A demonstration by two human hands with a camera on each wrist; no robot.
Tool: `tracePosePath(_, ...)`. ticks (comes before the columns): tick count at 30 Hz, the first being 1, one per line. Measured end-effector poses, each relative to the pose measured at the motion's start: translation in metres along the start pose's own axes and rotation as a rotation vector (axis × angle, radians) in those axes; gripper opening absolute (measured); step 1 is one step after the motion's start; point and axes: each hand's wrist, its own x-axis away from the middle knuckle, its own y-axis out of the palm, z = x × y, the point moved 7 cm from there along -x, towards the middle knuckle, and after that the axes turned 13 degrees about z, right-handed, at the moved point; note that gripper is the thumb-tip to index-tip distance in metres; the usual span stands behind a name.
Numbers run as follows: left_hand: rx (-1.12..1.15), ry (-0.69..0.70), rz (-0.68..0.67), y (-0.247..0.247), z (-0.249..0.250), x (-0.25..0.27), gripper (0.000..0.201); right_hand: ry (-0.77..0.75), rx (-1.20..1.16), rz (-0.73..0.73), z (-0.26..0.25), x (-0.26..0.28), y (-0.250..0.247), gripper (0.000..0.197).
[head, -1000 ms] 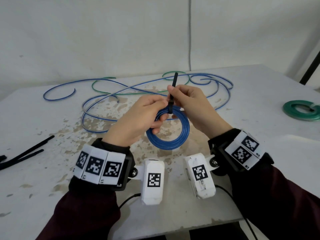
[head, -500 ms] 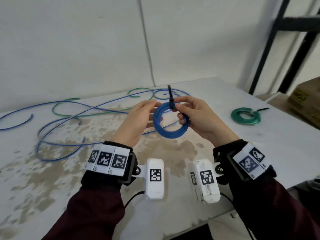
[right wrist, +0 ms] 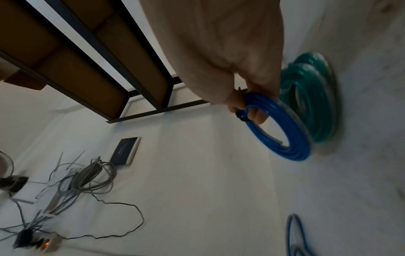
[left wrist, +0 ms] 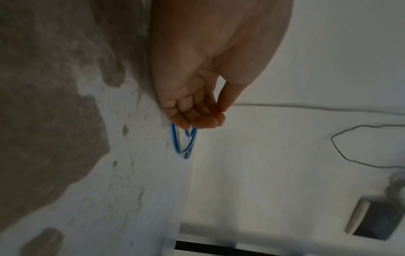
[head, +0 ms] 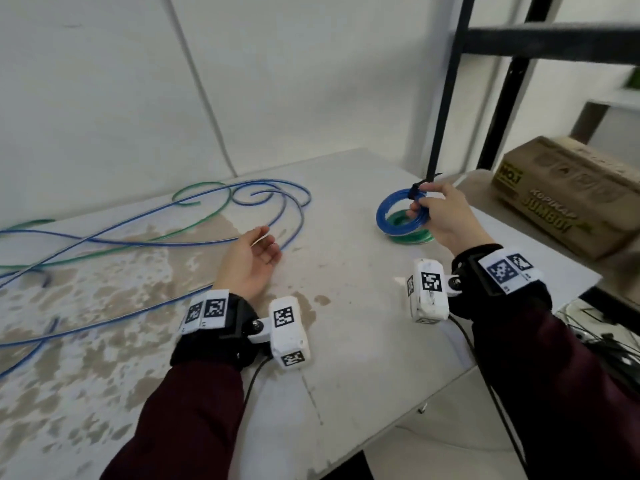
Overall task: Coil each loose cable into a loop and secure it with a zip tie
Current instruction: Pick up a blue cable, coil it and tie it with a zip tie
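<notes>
My right hand (head: 427, 206) grips a blue cable coil (head: 388, 207) bound by a black zip tie (head: 417, 188), holding it just above a green tied coil (head: 412, 235) that lies near the table's right edge. In the right wrist view the fingers curl round the blue coil (right wrist: 282, 131) at the tie, with the green coil (right wrist: 315, 97) behind. My left hand (head: 258, 252) hovers over the table's middle, palm up, fingers loosely curled and holding nothing; its fingertips (left wrist: 203, 121) sit near loose blue cable (left wrist: 184, 142). Loose blue and green cables (head: 145, 233) sprawl across the table's left half.
The stained white table (head: 346, 358) ends close to the right of the coils. A black metal shelf frame (head: 446, 88) and a cardboard box (head: 568, 192) stand beyond that edge. Grey cords and a power strip (right wrist: 43, 242) lie on the floor.
The left hand has let go of the blue coil and dropped toward the table's middle. The right hand has carried the tied blue coil rightward, over the green coil. The head view has swung right.
</notes>
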Motion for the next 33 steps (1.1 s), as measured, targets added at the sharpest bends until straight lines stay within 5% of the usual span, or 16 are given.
tracePosePath(9,0.035,-0.013,-0.02,-0.01,-0.003,-0.009,0.022,-0.33,0.518,0.128,-0.008,-0.018,-0.022,0.018)
tracePosePath(19,0.046,-0.006,-0.03,-0.009,-0.003,-0.011,0.022,-0.267,0.827,0.131,0.005,-0.024,-0.019,0.051)
tracePosePath(27,0.047,-0.004,-0.026,-0.01,-0.004,-0.012,0.022,-0.276,0.875,0.141,-0.001,-0.027,-0.021,0.027)
tracePosePath(33,0.048,-0.005,-0.033,-0.01,-0.003,-0.012,0.023,-0.277,0.887,0.136,-0.005,-0.033,-0.017,0.032)
